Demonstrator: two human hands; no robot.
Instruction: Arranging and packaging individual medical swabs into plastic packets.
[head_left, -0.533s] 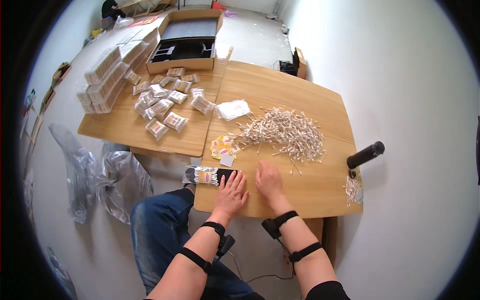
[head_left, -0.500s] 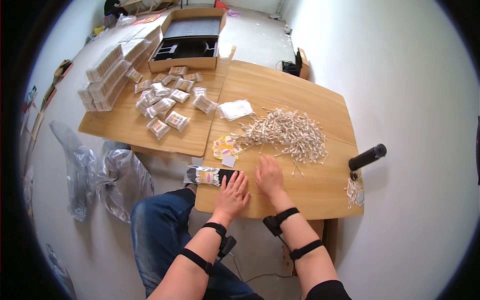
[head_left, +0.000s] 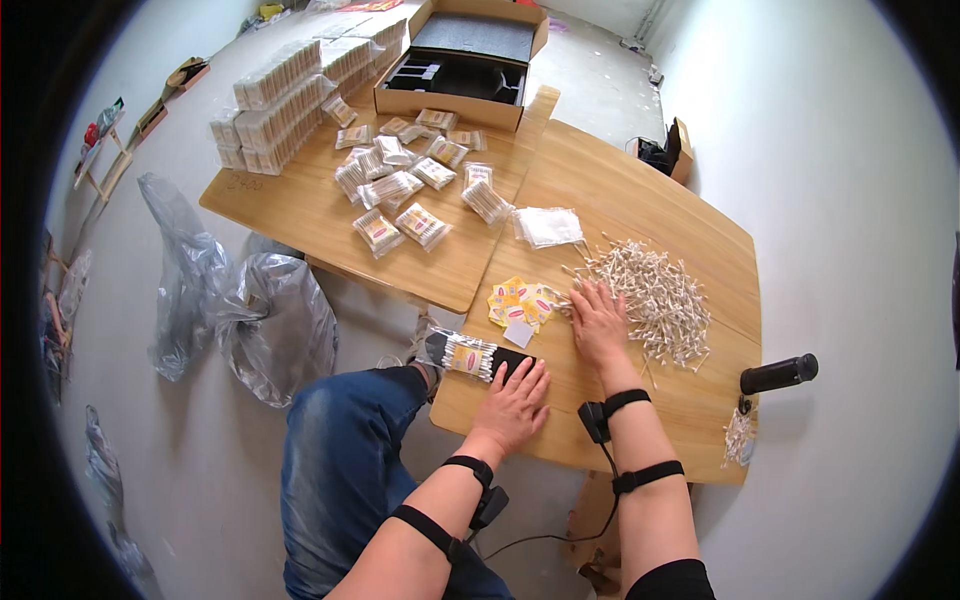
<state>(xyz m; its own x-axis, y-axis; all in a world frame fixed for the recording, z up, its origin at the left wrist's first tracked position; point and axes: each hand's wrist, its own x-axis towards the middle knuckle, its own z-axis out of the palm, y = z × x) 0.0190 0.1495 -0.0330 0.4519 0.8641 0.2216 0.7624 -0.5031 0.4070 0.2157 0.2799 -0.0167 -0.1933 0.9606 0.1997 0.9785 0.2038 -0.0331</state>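
Note:
My left hand (head_left: pixel 511 404) lies flat at the near edge of the table, its fingers stretched over the end of a black flat strip (head_left: pixel 512 362). On that strip sits a clear bag of cotton swabs (head_left: pixel 458 352) with a yellow label, its left end sticking out past the table edge. My right hand (head_left: pixel 600 328) rests palm down with fingers spread, its fingertips at the left edge of a loose heap of cotton swabs (head_left: pixel 655 300). Between the hands and just beyond the bag are yellow label cards (head_left: pixel 517 302) and a small white card (head_left: pixel 518 333).
Clear empty bags (head_left: pixel 548 228) lie beyond the cards. Filled swab packets (head_left: pixel 390 185), stacked bundles (head_left: pixel 285 110) and an open cardboard box (head_left: pixel 455 75) occupy the left table. A black bottle (head_left: pixel 780 374) stands at the right edge near a few swabs (head_left: pixel 738 438). Grey plastic bags (head_left: pixel 275 325) are on the floor.
My right hand has moved forward to the swab heap's edge, its fingers now spread. My left hand stays on the black strip. The whole view has shifted, with the tables now further right.

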